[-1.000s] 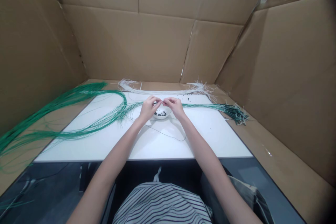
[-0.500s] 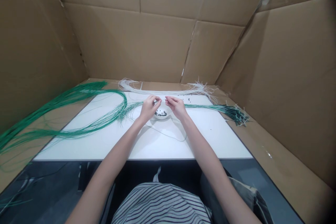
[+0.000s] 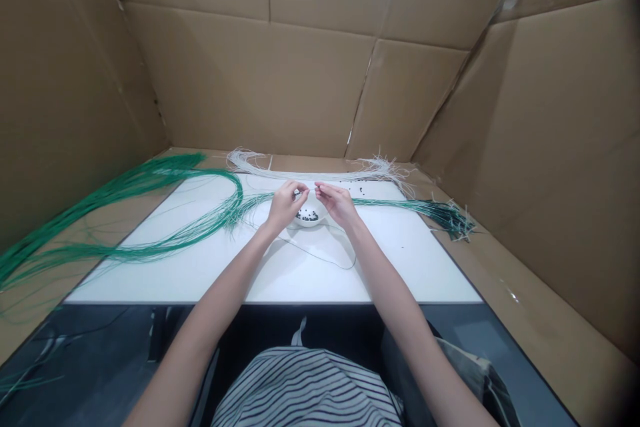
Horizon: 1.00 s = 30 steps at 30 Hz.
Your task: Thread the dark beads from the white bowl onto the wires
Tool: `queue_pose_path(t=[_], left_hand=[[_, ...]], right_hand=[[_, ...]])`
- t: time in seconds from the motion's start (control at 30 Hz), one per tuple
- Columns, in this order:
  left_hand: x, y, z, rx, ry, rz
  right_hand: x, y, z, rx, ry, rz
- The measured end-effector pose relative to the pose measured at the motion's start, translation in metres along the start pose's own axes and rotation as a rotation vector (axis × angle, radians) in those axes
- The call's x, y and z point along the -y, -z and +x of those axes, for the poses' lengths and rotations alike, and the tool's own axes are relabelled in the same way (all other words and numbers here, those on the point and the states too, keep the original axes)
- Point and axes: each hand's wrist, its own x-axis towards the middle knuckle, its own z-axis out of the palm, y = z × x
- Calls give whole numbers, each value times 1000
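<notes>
Over a small white bowl [image 3: 316,222], my left hand [image 3: 287,204] and my right hand [image 3: 338,203] face each other with their fingertips pinched, a short gap apart. A thin strand [image 3: 311,190] spans that gap, with a dark speck at the right fingertips too small to identify. Small black pieces [image 3: 306,215] lie in the bowl, partly hidden by my left hand. A loose thin strand [image 3: 325,260] curves across the white board below the bowl. A bundle of long green strands [image 3: 200,230] passes behind both hands.
The green bundle's dark, frayed ends [image 3: 453,220] lie at right. A bundle of white strands [image 3: 310,175] stretches along the back of the white board [image 3: 165,283]. More green strands [image 3: 100,203] lie at left. Stray black bits [image 3: 361,191] dot the board. Cardboard walls [image 3: 260,87] enclose the work area.
The hands keep almost the same pinched pose over the bowl; the fingertips have shifted very slightly. A dark speck shows more clearly at the right fingertips. The view has moved a little.
</notes>
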Motion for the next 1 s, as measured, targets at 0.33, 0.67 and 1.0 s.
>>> queue_pose_path(t=[0.33,0.67,1.0], left_hand=[[-1,0,1,7,5,14],[2,-1,0,3,9,10],[3,-1,0,-1,31,23]], right_hand=[[-3,2,2,18,27,-35],[-4,3,3,34,51,-51],[-3,3,2,42,49,-61]])
